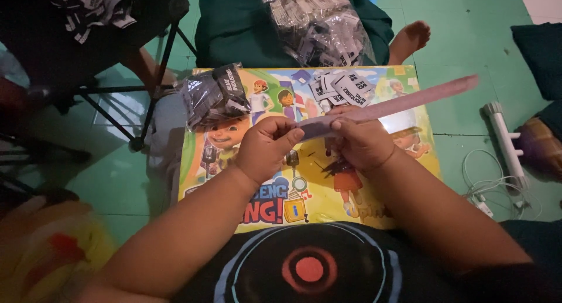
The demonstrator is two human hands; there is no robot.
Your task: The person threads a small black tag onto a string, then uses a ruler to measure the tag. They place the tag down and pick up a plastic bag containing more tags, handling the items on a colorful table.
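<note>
Both hands pinching one pale pink strip over the cartoon board

Strip's near end is hidden between left hand (266, 148) and right hand (358, 142) fingertips, both closed on it (far end blurry); pink strip (404, 103) slants up-right above the board (328, 203).

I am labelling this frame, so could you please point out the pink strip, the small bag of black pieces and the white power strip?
pink strip (410, 102), head view, middle of its free length.
small bag of black pieces (213, 96), head view, bag's centre.
white power strip (507, 142), head view, mid-body.
</note>
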